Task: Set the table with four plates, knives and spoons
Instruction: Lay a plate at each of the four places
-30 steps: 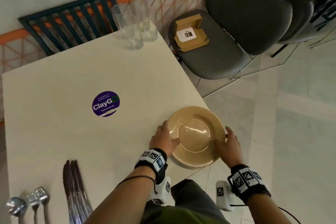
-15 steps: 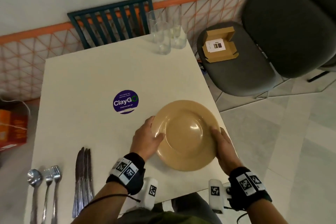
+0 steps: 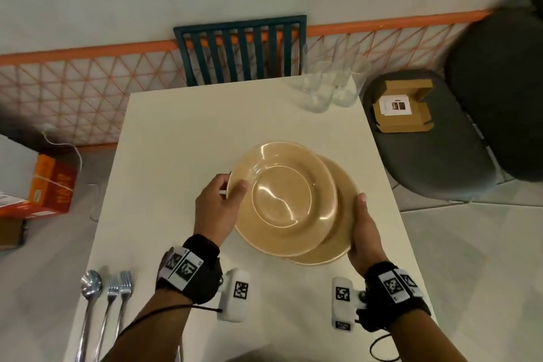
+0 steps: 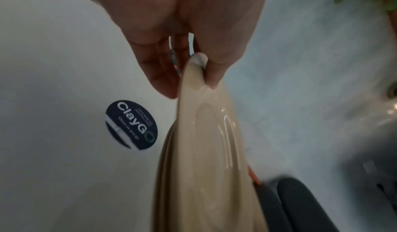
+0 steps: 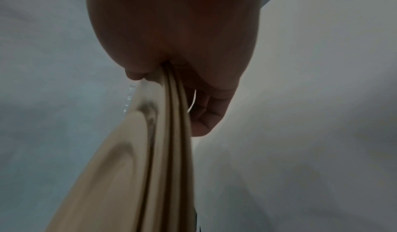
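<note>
- Left hand [image 3: 216, 209] pinching near-left rim of top plate [image 3: 282, 197]: thumb on upper face, fingers under. Same pinch visible in left wrist view, plate [image 4: 206, 150] edge-on.
- Right hand [image 3: 363, 232] wrapped around right edge of lower plates [image 3: 343, 214]; right wrist view shows several stacked rims [image 5: 171, 133] clamped between thumb and fingers, at least three edges, exact count unclear.
- Top plate slid left off the stack, overlapping it, partly split between the two hands. Whole set held over the tabletop [image 3: 182, 132], between both hands; contact with the surface not readable.
- Judged step: peeling one plate off the stack for the first place setting. No plate laid out yet.
- Spoon [image 3: 89, 288] and two forks [image 3: 120, 285] flat on the tabletop, near-left of the left hand. Knives not in view.
- Glasses [image 3: 329, 88] at the far right corner, well beyond both hands.
- Risks:
  - One-sided rim pinch on a glossy plate: likely to tip or slip once free of the stack.
  - Stack carried by one hand on one edge: lower plates could fan out or slide if tilted.
  - Stack sitting close to the right table edge: a drop could go to the floor.
  - Far-right placement would sweep near the glasses: knock-over risk.
</note>
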